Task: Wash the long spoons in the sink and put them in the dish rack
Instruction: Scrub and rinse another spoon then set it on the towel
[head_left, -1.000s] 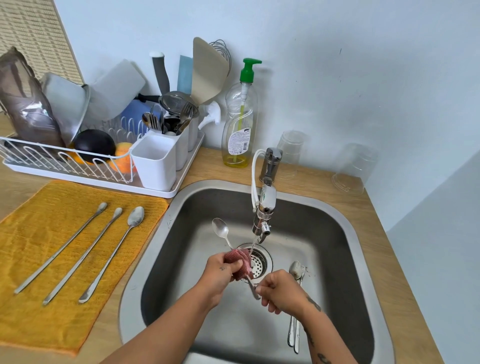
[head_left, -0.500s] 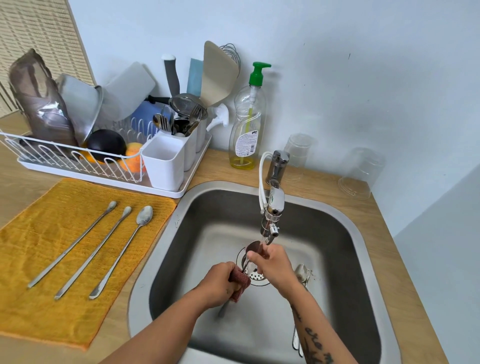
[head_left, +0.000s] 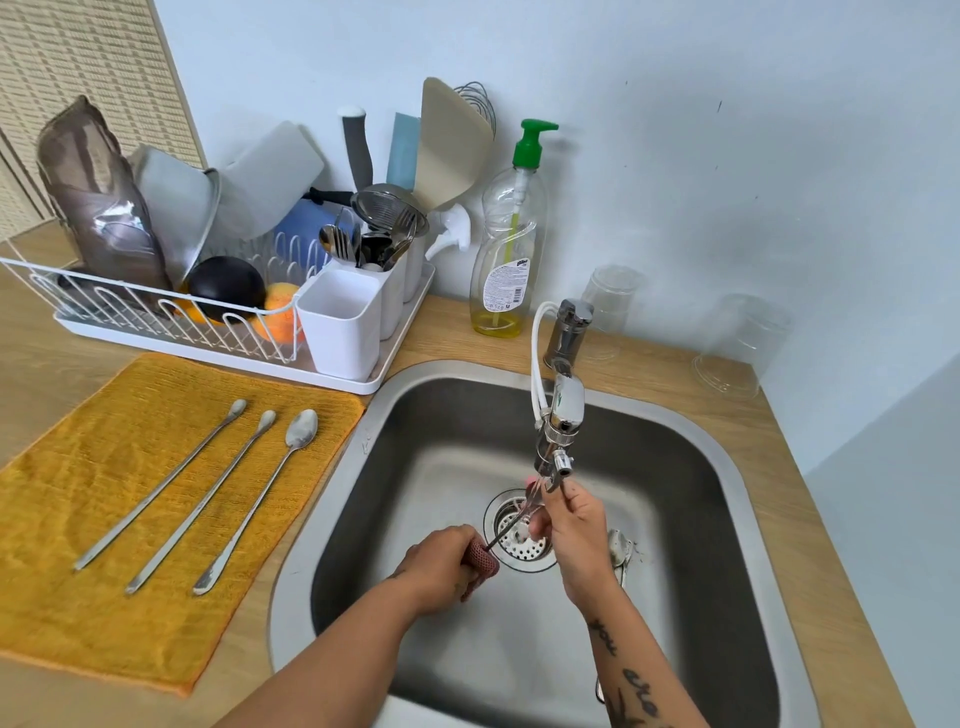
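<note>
Over the steel sink (head_left: 363, 467), my right hand (head_left: 574, 530) holds the bowl end of a long spoon (head_left: 511, 522) just under the tap (head_left: 558, 441). My left hand (head_left: 441, 566) grips a pink sponge (head_left: 480, 558) wrapped around the spoon's handle. Other long spoons (head_left: 618, 551) lie on the sink floor at the right, partly hidden by my right arm. Three long spoons (head_left: 208, 493) lie side by side on the yellow cloth (head_left: 78, 597). The white dish rack (head_left: 156, 322) stands behind the cloth.
White cutlery cups (head_left: 340, 325) full of utensils stand at the rack's right end. A dish soap bottle (head_left: 506, 244) stands behind the sink. Two upturned clear glasses (head_left: 610, 306) (head_left: 737, 348) stand at the back right. The drain strainer (head_left: 514, 535) is under my hands.
My right hand has moved from the handle end up to the spoon's bowl near the tap. The sponge in my left hand has slid down the handle.
</note>
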